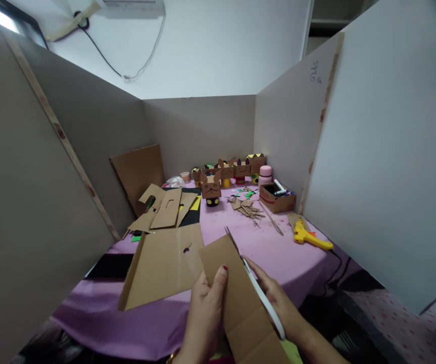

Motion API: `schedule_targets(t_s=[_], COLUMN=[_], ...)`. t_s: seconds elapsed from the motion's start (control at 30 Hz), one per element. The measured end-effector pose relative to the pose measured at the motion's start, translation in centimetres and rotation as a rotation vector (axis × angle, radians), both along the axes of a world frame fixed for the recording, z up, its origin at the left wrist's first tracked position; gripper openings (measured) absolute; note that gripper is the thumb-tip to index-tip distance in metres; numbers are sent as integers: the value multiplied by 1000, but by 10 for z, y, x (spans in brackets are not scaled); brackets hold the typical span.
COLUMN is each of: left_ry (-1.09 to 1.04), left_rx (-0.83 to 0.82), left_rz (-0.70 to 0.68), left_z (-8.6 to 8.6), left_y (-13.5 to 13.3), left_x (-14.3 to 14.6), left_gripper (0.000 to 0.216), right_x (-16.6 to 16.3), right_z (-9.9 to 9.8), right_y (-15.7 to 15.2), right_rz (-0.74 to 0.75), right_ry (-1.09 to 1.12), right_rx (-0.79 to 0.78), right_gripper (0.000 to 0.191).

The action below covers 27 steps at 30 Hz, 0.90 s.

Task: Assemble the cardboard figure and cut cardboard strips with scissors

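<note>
My left hand (206,303) grips a long strip of brown cardboard (236,298), thumb on top of it near its far end. My right hand (274,298) holds white-handled scissors (258,288) along the strip's right edge; the metal blades (231,237) point away from me past the strip's far corner. Both hands hover over the near edge of the table with its purple cloth (278,253).
A large folded cardboard sheet (161,265) lies left of the strip, smaller cut pieces (165,210) behind it. Cardboard animal boxes (211,189) stand at the back, with scraps (248,207), a box of markers (276,197), a pink bottle (265,176) and a yellow glue gun (309,237). Partition walls enclose the table.
</note>
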<state>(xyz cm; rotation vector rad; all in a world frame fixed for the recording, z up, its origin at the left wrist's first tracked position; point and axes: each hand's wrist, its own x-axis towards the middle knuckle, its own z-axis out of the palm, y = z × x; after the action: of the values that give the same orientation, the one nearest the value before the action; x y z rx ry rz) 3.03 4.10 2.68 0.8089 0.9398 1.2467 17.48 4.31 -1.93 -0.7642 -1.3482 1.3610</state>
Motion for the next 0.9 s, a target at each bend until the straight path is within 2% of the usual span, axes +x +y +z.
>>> schedule_targets(t_s=[0.13,0.23,0.4,0.6,0.7,0.8,0.9], left_ry=[10,37,15,19,23,38,55], left_rx=[18,55,65,65,72,57,32], left_rz=[-6,-16,-96,-88,-45,-17,-12], left_z=[-5,-9,-16,-20,-20,-20,-18], left_y=[10,23,50,70,75,77,77], left_x=[2,4,10,6,-1,-9,-16], left_gripper=[37,33,33,32,31,29,26], right_x=[1,0,2,39,55,63,71], right_z=[-7,-15,-20,-10,-11,-17,-18], right_y=[9,19,42,87,103,110,113], right_rz=[10,-35,-199,-483,-559,-555,-527], right_ry=[20,-40,-307,-750,-950,-1052,-1060], right_rx=[-62,-52,-4,-46,-54,-51,-32], right_gripper=[85,81,73,71,52,30,27])
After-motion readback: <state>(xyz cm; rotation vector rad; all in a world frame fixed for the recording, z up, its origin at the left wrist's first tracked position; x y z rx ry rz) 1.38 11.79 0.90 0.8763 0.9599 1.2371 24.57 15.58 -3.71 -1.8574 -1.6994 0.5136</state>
